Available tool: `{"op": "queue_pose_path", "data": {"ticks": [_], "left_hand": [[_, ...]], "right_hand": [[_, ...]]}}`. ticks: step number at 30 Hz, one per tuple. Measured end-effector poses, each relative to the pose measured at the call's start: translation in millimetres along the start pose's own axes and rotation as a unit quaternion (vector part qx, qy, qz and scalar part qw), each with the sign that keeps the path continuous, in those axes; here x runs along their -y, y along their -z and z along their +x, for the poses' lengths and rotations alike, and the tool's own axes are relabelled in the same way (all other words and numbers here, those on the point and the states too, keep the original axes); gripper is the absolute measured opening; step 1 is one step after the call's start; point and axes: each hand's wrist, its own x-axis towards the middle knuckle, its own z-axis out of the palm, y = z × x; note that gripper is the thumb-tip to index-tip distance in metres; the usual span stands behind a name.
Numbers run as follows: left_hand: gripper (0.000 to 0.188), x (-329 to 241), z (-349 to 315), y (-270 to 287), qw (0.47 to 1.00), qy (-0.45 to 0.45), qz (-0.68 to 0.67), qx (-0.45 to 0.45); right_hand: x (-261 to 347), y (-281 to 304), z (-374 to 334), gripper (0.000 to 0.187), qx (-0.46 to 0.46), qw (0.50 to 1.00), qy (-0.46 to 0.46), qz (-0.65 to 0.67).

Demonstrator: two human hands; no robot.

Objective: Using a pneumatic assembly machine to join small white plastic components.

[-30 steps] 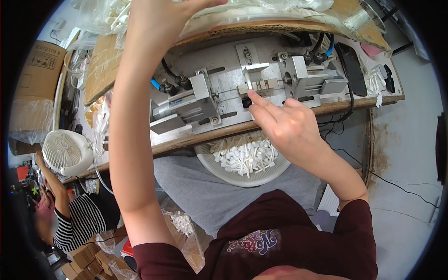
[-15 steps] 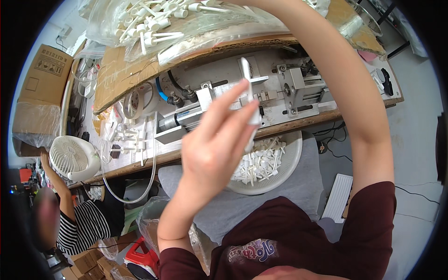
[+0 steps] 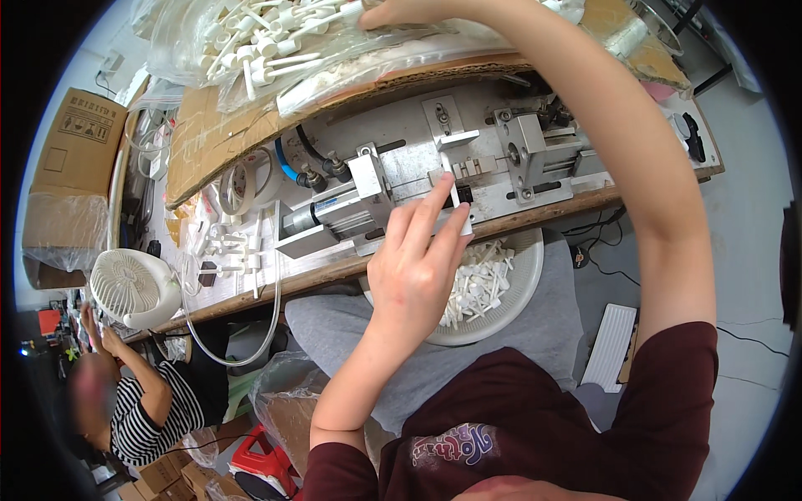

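My left hand [image 3: 418, 263] is at the front of a metal clamping fixture [image 3: 472, 167], its index fingertip touching the fixture's middle. A white plastic stick [image 3: 455, 194] shows between its fingers, partly hidden by them. My right arm reaches across to the far side, where my right hand [image 3: 405, 12] has its fingers closed on a white capped plastic stick [image 3: 352, 12] at the edge of a heap of similar sticks [image 3: 271, 37] on clear plastic. The top of that hand is cut off by the picture's edge.
A cardboard sheet [image 3: 196, 138] overhangs the fixture. A white basket [image 3: 535, 288] of small white parts rests at my lap. A fan [image 3: 134, 288], tape rolls [image 3: 238, 190] and loose white pieces [image 3: 238, 250] lie left. A co-worker in a striped shirt [image 3: 154, 422] sits beyond.
My left hand has come down and right onto the fixture with the white stick. My right hand now shows at the heap. The co-worker's hands have come together.
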Motion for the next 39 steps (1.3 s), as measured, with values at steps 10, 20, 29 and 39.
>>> {"op": "queue_pose_path", "data": {"ticks": [10, 20, 29, 39], "left_hand": [[0.027, -1, 1, -10, 0.997, -0.027, 0.065, 0.040], [0.026, 0, 11, -2, 0.996, -0.003, 0.060, 0.069], [0.027, 15, 48, 32, 0.995, 0.048, -0.079, 0.041], [0.035, 74, 168, 47, 0.991, 0.095, 0.063, -0.066]], "right_hand": [[-4, 19, -57, 0.013, -0.106, 0.989, 0.089, -0.052], [17, 34, -108, 0.029, -0.160, 0.899, -0.069, 0.403], [70, -6, -195, 0.029, -0.205, 0.960, 0.027, 0.187], [101, -75, -249, 0.024, -0.153, 0.987, 0.040, -0.018]]}}
